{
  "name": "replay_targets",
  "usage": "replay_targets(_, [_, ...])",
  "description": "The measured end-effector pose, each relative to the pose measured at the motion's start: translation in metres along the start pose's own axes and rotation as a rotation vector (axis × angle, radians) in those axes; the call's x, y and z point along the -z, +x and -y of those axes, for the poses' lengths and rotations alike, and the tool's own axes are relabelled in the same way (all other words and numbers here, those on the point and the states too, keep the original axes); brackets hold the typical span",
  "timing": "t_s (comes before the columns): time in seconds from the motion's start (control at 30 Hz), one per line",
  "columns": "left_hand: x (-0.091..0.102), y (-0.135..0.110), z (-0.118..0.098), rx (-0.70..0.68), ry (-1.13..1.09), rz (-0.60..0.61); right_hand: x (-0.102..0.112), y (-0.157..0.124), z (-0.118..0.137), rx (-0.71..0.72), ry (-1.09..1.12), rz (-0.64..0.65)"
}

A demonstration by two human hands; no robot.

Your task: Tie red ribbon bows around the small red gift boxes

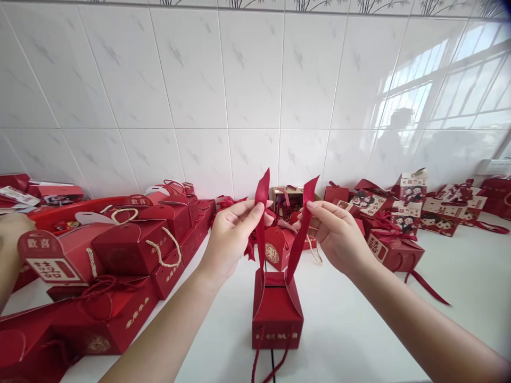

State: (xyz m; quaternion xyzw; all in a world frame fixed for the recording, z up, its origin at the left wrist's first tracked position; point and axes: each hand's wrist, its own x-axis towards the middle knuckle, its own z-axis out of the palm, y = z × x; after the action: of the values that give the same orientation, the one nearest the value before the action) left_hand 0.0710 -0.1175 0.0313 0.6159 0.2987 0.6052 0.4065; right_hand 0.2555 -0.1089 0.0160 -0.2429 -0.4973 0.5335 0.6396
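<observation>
A small red gift box (277, 314) stands upright on the white table, its top folded closed and a twisted red cord handle hanging from its front. From its top rise the two tails of a dark red ribbon (296, 250), spread in a V. My left hand (235, 234) pinches the left tail between thumb and fingers, with the pointed end sticking up above. The right tail is pinched in the same way by my right hand (333, 231). Both hands are above the box and apart from it.
Stacked red boxes (131, 244) with rope handles fill the left side. An orange-red tray (80, 207) lies behind them. Printed boxes (439, 213) and a ribboned box (395, 247) stand at right. Another person's arm (10, 250) shows at the left edge. A tiled wall (255, 80) closes off the back.
</observation>
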Motion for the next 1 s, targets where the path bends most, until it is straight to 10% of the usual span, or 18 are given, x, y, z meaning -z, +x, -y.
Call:
replay_targets(0.67, [0.001, -0.004, 0.004, 0.195, 0.068, 0.191, -0.009, -0.002, -0.015, 0.037, -0.183, 0.303])
replay_targets(1.0, [0.011, -0.003, 0.006, 0.314, -0.171, 0.187, 0.020, 0.005, -0.016, 0.849, -0.979, 0.545])
